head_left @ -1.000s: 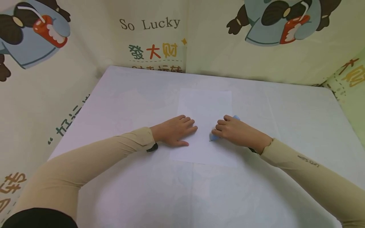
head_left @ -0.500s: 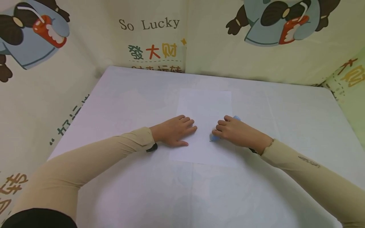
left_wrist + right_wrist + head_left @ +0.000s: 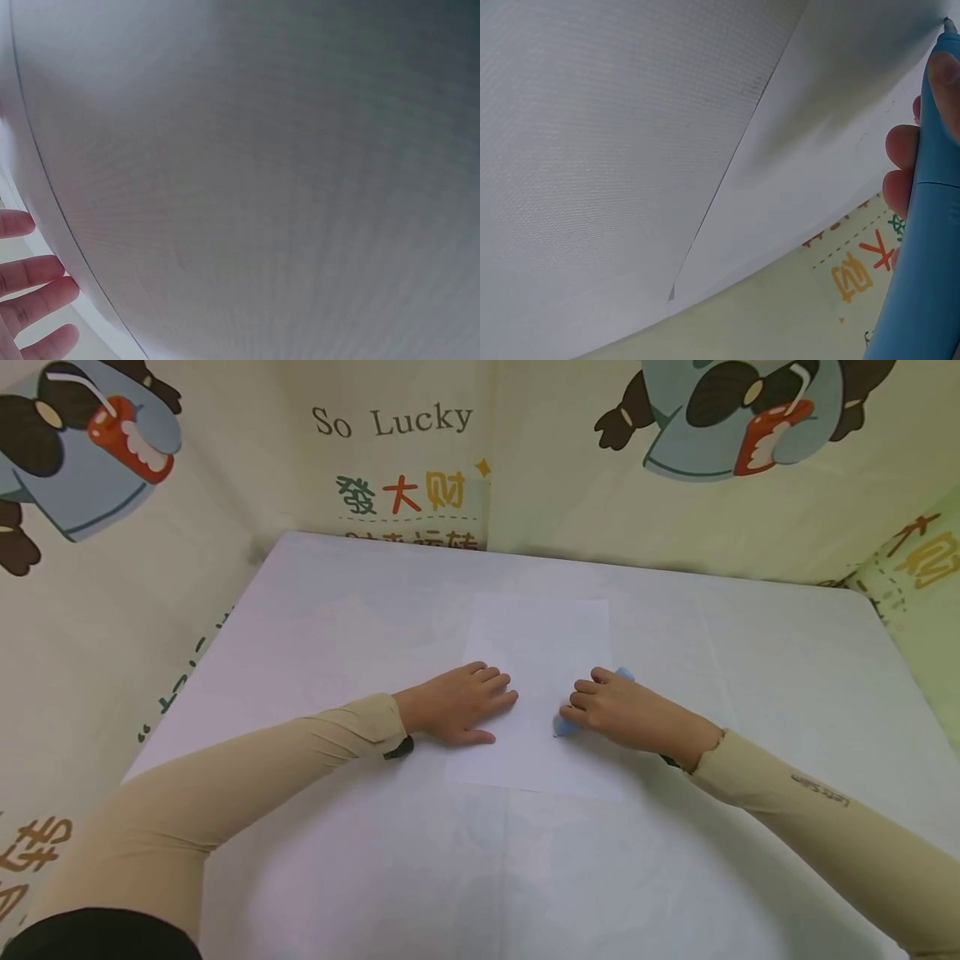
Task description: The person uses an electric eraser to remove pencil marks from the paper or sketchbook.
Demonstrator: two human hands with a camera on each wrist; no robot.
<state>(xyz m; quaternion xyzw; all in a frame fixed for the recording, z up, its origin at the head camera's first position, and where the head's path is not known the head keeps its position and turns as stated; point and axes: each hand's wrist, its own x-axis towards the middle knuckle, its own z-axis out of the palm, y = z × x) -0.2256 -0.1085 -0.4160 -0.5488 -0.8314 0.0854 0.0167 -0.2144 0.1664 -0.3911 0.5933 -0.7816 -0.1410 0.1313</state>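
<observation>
A white sheet of paper (image 3: 542, 631) lies on the white-covered table, with both hands over it. My left hand (image 3: 459, 706) rests palm down across the sheet's left side, fingers straight and thumb spread; its fingertips (image 3: 49, 298) show at the left wrist view's lower left. My right hand (image 3: 626, 710) grips a thick blue pen (image 3: 928, 240) at the sheet's right side. In the right wrist view the pen's narrow pale tip, dark at its end, meets the paper. Head view: the pen slants, tip toward me, blue rear end beyond the knuckles.
The table's white cover (image 3: 360, 877) extends around the sheet on all sides. Cream curtains (image 3: 547, 485) printed with cartoon figures and lettering hang behind the table and at both sides. A dark wrist strap (image 3: 400, 749) shows under the left cuff.
My right hand and the blue pen have shifted slightly toward me and to the right. My left hand stays in place on the paper.
</observation>
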